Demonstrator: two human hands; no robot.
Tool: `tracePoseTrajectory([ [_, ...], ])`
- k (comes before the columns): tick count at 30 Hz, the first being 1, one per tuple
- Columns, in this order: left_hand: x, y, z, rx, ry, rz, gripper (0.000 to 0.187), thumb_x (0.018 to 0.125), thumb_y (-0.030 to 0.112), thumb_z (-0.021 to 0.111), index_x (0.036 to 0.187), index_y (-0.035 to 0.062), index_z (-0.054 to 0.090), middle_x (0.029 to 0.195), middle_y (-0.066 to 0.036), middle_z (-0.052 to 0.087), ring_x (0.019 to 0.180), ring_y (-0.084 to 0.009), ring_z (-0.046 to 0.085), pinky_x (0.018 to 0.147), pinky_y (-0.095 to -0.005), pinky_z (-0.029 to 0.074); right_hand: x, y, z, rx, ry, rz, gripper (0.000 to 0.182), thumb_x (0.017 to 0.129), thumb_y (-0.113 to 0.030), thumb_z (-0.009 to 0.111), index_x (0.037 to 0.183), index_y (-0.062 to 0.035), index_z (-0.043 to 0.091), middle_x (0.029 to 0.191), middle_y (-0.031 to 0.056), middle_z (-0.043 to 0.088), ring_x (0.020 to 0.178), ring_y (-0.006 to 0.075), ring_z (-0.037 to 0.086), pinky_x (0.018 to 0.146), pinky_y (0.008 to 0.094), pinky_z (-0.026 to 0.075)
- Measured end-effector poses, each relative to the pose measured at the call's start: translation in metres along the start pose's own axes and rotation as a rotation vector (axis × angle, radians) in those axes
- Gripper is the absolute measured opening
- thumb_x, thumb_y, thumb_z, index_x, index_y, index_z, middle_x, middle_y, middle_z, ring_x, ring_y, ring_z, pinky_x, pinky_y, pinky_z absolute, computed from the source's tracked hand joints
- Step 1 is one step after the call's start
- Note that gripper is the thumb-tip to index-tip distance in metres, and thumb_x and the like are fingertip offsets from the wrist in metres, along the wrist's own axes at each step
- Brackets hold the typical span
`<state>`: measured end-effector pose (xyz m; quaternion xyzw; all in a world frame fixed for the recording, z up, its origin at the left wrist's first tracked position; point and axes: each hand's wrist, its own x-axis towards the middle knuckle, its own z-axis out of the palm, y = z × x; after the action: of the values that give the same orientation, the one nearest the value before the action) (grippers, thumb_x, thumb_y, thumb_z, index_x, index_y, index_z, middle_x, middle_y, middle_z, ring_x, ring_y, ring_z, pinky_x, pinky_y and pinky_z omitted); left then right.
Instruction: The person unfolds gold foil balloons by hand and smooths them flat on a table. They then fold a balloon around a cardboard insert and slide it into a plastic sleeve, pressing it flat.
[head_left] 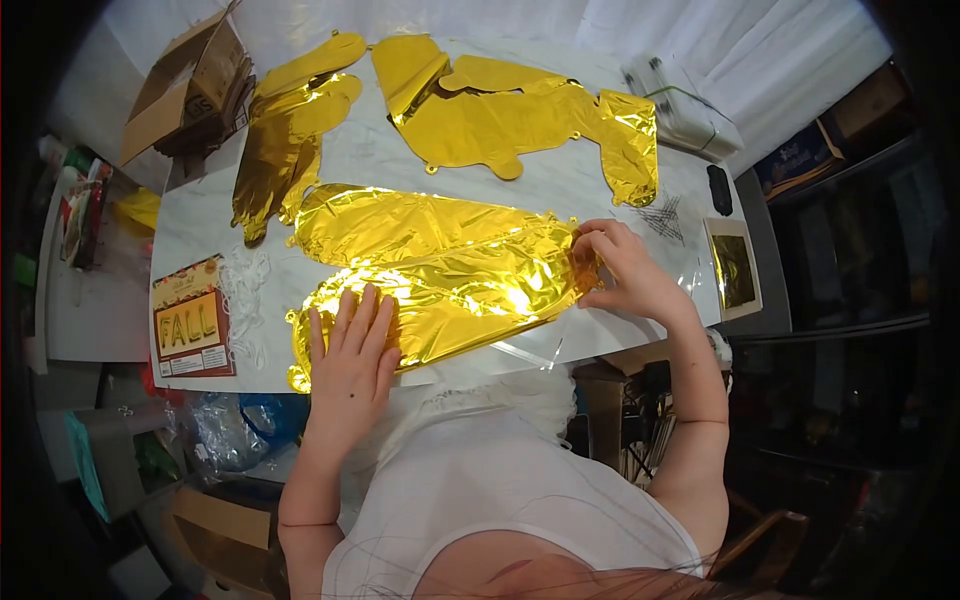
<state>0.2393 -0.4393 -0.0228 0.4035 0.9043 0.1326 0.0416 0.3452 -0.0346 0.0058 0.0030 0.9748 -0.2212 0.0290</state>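
Note:
A flat, uninflated gold foil balloon [450,290] lies crinkled across the front of the marble-patterned table [370,160]. My left hand [355,345] rests flat on its near left part, fingers spread. At the balloon's right end my right hand [620,265] curls its fingers and thumb around the foil edge. Another flat gold foil balloon [500,115] is spread out at the back, with a third, dark-reflecting gold foil balloon [290,130] at the back left. Small tabs show along their edges.
A package labelled FALL [190,325] lies at the left beside white string [245,300]. An open cardboard box [190,85] stands back left. Banded clear packages [680,110], a black object [718,190], thin dark sticks [660,220] and a gold-faced square packet [733,268] are at the right.

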Motion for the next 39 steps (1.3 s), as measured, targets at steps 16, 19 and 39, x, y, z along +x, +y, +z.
tracePoseTrajectory([
  [16, -0.001, -0.004, 0.01, -0.022, 0.002, -0.08, 0.063, 0.108, 0.031, 0.053, 0.166, 0.0115, 0.04, 0.176, -0.016, 0.03, 0.164, -0.0364, 0.022, 0.131, -0.0627, 0.0, 0.011, -0.013, -0.001, 0.018, 0.036, -0.103, 0.059, 0.078, -0.026, 0.092, 0.127, -0.0115, 0.063, 0.145, 0.0121, 0.058, 0.134, 0.0364, 0.055, 0.114, 0.0485, 0.042],
  [19, -0.003, -0.005, 0.011, 0.002, 0.022, -0.085, 0.063, 0.108, 0.033, 0.053, 0.166, 0.0116, 0.041, 0.175, -0.016, 0.03, 0.164, -0.0363, 0.023, 0.131, -0.0626, 0.001, 0.028, -0.03, 0.016, 0.069, 0.045, -0.275, 0.054, 0.086, -0.026, 0.086, 0.133, -0.0105, 0.063, 0.147, 0.0137, 0.058, 0.137, 0.0381, 0.055, 0.115, 0.0517, 0.043],
  [39, -0.009, -0.009, 0.028, 0.013, 0.065, -0.124, 0.065, 0.106, 0.036, 0.056, 0.166, 0.0138, 0.041, 0.177, -0.015, 0.027, 0.165, -0.0334, 0.021, 0.128, -0.0691, -0.002, 0.038, -0.05, 0.072, -0.049, -0.112, -0.577, 0.052, 0.102, -0.027, 0.07, 0.153, -0.0232, 0.057, 0.166, 0.0063, 0.047, 0.154, 0.034, 0.042, 0.127, 0.0543, 0.035],
])
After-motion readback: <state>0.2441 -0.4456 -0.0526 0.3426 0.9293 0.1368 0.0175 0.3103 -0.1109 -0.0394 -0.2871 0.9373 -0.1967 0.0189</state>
